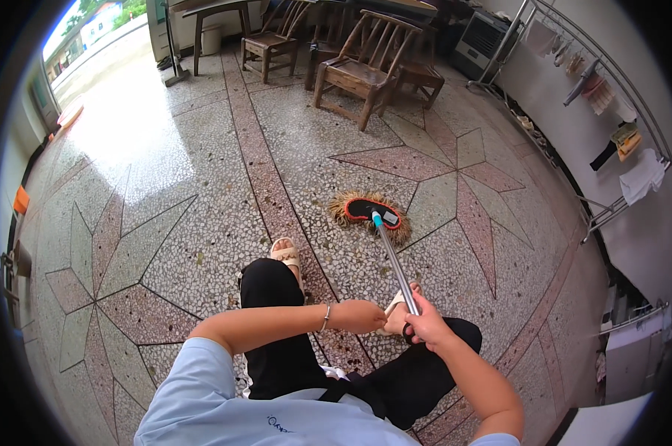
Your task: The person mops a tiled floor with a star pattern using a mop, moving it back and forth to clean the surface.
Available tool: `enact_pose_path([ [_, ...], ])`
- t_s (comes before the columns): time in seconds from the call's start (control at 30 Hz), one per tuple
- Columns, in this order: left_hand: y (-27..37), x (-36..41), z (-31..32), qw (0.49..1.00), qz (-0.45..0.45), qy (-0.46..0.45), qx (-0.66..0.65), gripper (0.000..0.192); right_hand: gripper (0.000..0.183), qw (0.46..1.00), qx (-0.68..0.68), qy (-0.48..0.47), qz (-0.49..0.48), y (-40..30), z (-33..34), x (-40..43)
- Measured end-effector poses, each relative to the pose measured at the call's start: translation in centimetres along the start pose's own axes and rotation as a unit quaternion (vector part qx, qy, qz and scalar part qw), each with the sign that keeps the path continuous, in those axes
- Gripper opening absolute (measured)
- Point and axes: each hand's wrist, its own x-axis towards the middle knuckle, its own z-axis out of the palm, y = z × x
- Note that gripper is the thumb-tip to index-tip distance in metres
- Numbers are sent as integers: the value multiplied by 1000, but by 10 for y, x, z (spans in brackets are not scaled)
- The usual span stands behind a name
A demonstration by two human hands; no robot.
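A mop with a shaggy tan head [370, 216], black on top with a red edge, lies on the speckled terrazzo floor [224, 223] in front of my feet. From the head a metal handle [394, 259] with a teal joint runs back towards me. My right hand [427, 322] is closed around the handle near its black end. Just left of it is my left hand [359, 316], fingers curled, a bracelet on the wrist; it is beside the handle, and whether it holds anything cannot be told.
Wooden chairs [357, 72] stand by a table at the back. A metal drying rack [615, 67] with hanging clothes lines the right wall, near a grey appliance [479, 42]. A bright doorway opens at upper left. An orange object [21, 199] is at the left wall.
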Motion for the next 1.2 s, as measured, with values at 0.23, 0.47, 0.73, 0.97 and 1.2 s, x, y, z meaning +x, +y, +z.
enact_pose_path([
  [0.23,30,35,-30,953,15,-141,267,25,62,997,-3,79,-5,-41,-11,79],
  [0.47,8,41,-44,971,-37,-94,217,25,48,958,-202,189,-71,-95,-14,241],
  [0.73,-15,48,-72,981,-80,-14,174,25,42,830,-487,250,-107,-128,-60,304],
  [0.97,-31,70,-90,979,-76,-53,181,20,44,783,-571,222,-107,-91,-152,181],
  [1.2,-26,76,-102,975,-41,-44,214,22,40,806,-546,226,-12,-67,-188,71],
])
